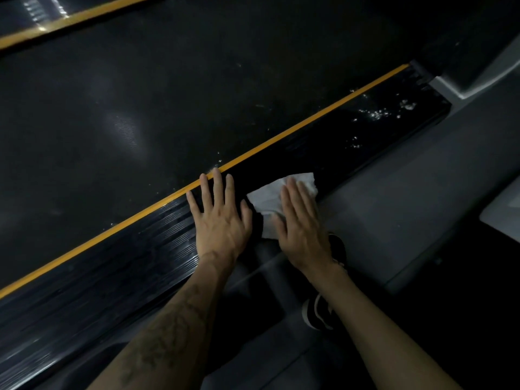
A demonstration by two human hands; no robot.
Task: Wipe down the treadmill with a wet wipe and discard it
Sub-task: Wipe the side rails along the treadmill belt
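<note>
The treadmill's black ribbed side rail (118,266) runs diagonally from lower left to upper right, edged by a yellow stripe (309,119), with the dark running belt (140,108) beyond it. A white wet wipe (267,198) lies flat on the rail. My right hand (301,220) presses on the wipe with straight fingers and covers its near part. My left hand (219,215) rests flat on the rail just left of the wipe, fingers spread, fingertips at the yellow stripe.
White specks and wet marks (377,114) dot the rail's far end near a grey end cap (450,88). A second yellow stripe (70,21) crosses the top left. Grey floor (408,206) lies on the right. A black shoe with white stripes (318,311) shows between my forearms.
</note>
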